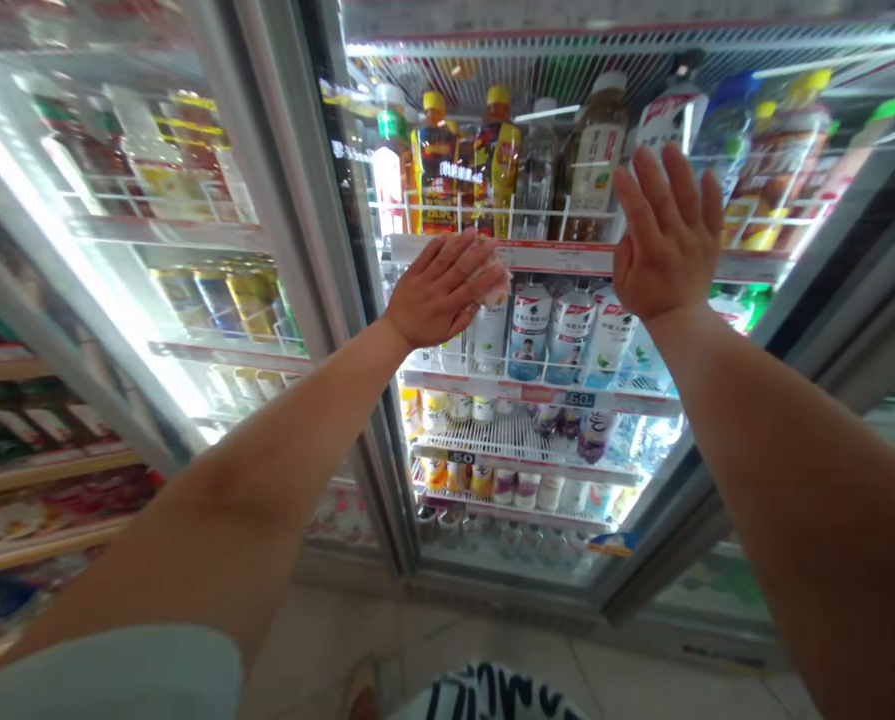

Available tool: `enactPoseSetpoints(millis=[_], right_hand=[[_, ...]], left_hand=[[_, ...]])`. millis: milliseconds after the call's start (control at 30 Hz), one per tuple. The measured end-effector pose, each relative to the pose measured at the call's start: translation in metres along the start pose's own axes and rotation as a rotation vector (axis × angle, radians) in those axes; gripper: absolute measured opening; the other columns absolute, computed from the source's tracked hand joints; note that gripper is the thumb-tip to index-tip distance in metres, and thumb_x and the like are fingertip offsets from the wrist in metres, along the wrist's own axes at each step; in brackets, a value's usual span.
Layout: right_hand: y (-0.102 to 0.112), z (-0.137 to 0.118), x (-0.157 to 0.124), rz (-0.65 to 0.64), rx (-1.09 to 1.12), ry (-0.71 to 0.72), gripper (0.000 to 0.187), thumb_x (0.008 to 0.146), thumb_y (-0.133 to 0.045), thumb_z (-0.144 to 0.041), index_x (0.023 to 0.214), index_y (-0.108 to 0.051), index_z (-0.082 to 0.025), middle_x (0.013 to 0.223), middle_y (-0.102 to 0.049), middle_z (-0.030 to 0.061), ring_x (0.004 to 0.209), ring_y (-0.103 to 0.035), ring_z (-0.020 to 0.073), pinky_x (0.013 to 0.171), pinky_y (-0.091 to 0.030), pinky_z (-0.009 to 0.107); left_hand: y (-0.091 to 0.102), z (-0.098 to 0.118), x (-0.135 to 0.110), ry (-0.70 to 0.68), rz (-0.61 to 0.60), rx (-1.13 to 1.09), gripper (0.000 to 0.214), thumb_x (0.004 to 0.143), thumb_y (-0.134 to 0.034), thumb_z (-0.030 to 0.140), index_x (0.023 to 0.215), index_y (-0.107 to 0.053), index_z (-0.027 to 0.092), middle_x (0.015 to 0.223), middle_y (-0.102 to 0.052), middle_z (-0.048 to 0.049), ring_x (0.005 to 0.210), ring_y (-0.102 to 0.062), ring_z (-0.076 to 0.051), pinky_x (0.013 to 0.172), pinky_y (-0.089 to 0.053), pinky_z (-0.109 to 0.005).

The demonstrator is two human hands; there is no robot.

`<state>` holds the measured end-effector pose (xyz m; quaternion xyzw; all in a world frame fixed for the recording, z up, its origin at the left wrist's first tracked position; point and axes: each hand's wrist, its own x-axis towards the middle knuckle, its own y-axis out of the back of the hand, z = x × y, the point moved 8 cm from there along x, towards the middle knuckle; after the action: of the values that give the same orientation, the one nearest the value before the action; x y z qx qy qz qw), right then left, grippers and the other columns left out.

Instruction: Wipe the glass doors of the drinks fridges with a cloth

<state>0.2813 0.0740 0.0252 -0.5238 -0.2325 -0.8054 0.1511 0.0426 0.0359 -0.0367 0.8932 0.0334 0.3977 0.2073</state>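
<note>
My left hand (447, 288) is raised before the middle of the glass-fronted fridge (368, 300), palm away from me. Under its fingers is a small crumpled pale pinkish thing (498, 286), perhaps a cloth or tissue; its kind is unclear. Further right and slightly higher, my right hand (666, 235) is stretched out with fingers apart, holding nothing. It looks to be at the glass, though contact cannot be made out. Beyond the hands stand white-labelled bottles (529, 325) and, one shelf up, yellow-capped bottles (433, 160).
Lower fridge shelves (522, 460) carry small bottles and price tags. A neighbouring fridge (192, 240) with bottles and cans is on the left, behind a metal door frame (289, 200). Shelves of packaged goods (49, 430) line the far left. Pale floor tiles (327, 630) lie below.
</note>
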Motion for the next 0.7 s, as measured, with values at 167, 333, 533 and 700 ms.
enactPoseSetpoints(millis=[167, 333, 533, 700], right_hand=[[-0.001, 0.000, 0.001, -0.007, -0.041, -0.014, 0.055, 0.103, -0.029, -0.029, 0.158, -0.035, -0.022, 0.163, -0.032, 0.0024, 0.155, -0.021, 0.0228, 0.126, -0.018, 0.056], [0.002, 0.007, 0.002, 0.022, 0.153, -0.057, 0.052, 0.103, -0.027, -0.035, 0.154, -0.040, -0.032, 0.157, -0.041, -0.0011, 0.153, -0.025, 0.0234, 0.124, -0.014, 0.060], [0.004, -0.050, 0.026, 0.001, 0.236, 0.073, 0.047, 0.101, -0.037, -0.031, 0.145, -0.053, -0.024, 0.145, -0.053, 0.0074, 0.142, -0.042, 0.0281, 0.120, -0.032, 0.058], [-0.024, -0.161, 0.039, -0.146, 0.468, 0.479, 0.039, 0.098, -0.044, -0.021, 0.133, -0.060, -0.022, 0.145, -0.054, 0.0051, 0.141, -0.044, 0.0248, 0.123, -0.037, 0.052]], left_hand=[[0.004, -0.015, 0.006, 0.163, 0.069, -0.023, 0.054, 0.103, -0.032, 0.043, 0.154, -0.039, 0.025, 0.164, -0.034, -0.0054, 0.156, -0.016, -0.028, 0.128, -0.011, -0.052], [0.002, -0.011, 0.003, 0.163, 0.059, -0.022, 0.055, 0.102, -0.032, 0.044, 0.152, -0.040, 0.022, 0.162, -0.036, -0.0067, 0.155, -0.019, -0.028, 0.128, -0.014, -0.052], [0.005, -0.016, 0.000, 0.222, 0.111, -0.105, 0.062, 0.103, -0.029, 0.051, 0.156, -0.027, 0.020, 0.162, -0.035, -0.0095, 0.156, -0.018, -0.024, 0.130, -0.017, -0.051], [-0.004, -0.022, -0.003, 0.278, 0.134, -0.215, 0.070, 0.102, -0.033, 0.055, 0.158, -0.021, 0.014, 0.165, -0.027, -0.0132, 0.157, -0.009, -0.025, 0.132, -0.015, -0.052]])
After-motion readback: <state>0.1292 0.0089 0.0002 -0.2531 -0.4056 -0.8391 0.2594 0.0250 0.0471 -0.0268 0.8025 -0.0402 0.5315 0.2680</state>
